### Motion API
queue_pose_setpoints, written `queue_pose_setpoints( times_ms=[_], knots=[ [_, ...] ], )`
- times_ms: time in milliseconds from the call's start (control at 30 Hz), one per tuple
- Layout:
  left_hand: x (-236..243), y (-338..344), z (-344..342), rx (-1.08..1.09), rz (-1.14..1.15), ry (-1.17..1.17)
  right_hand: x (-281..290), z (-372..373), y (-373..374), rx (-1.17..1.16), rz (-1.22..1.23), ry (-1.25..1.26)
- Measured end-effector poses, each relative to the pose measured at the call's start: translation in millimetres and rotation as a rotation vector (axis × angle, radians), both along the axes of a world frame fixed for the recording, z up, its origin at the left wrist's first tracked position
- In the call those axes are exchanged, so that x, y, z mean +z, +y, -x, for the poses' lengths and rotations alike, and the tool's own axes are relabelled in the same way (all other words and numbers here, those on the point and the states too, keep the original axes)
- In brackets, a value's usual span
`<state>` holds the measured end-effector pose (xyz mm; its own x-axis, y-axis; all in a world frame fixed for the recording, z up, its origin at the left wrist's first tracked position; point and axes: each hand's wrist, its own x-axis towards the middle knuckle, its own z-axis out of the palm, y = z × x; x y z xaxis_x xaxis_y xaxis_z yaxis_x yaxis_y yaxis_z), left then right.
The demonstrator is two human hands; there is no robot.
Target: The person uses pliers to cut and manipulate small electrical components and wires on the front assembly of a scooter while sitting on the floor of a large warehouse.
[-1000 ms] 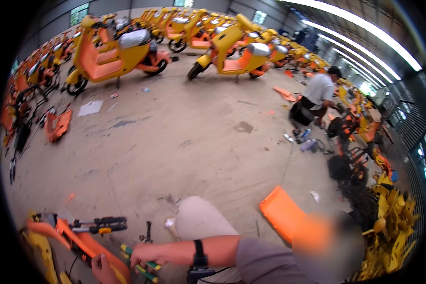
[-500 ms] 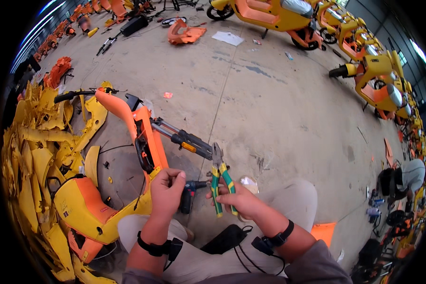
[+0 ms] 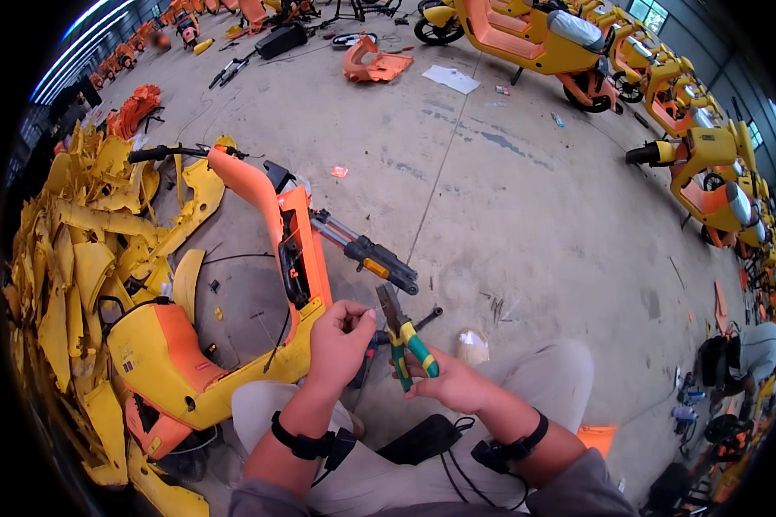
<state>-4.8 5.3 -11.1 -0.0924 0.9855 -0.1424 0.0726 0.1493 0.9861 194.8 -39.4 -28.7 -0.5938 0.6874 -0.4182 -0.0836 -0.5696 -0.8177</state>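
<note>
My right hand (image 3: 453,380) is wrapped round a pair of pliers (image 3: 415,346) with green and yellow handles. Their metal jaws point up and to the left, close to my left hand (image 3: 343,338). That hand has its fingers curled in a pinch beside the scooter's frame; whatever lies between them is too small or hidden to name. In front of me on the left lies a partly stripped orange and yellow scooter body (image 3: 306,250), with its fork (image 3: 366,256) reaching right. Behind my left hand, a dark power drill (image 3: 366,360) is partly covered.
Yellow body panels (image 3: 78,258) are heaped at the left. Yellow scooters (image 3: 526,39) stand at the far right. On the floor lie an orange panel (image 3: 376,64), a white sheet (image 3: 451,79) and a clear bag (image 3: 472,346). Another person (image 3: 754,353) bends at the right.
The pliers have tilted left, bringing their jaws nearer my left hand. My left hand's fingers have turned slightly. The whole scene has shifted right in the picture.
</note>
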Motion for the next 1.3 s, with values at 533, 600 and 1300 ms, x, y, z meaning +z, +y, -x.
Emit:
queue_pose_setpoints(
  times_ms=[533, 600, 1300],
  knots=[
    [-22, -12, 14, -0.051, 0.017, 0.074, -5, 17, -24, -0.068, -0.524, -0.473],
    [-8, -10, -5, -0.007, 0.090, 0.032, 11, -3, -10, -0.004, -0.672, -0.514],
    [-8, -18, -6, -0.038, -0.149, 0.060, 0, -3, -7, -0.119, -0.646, -0.548]
  ],
)
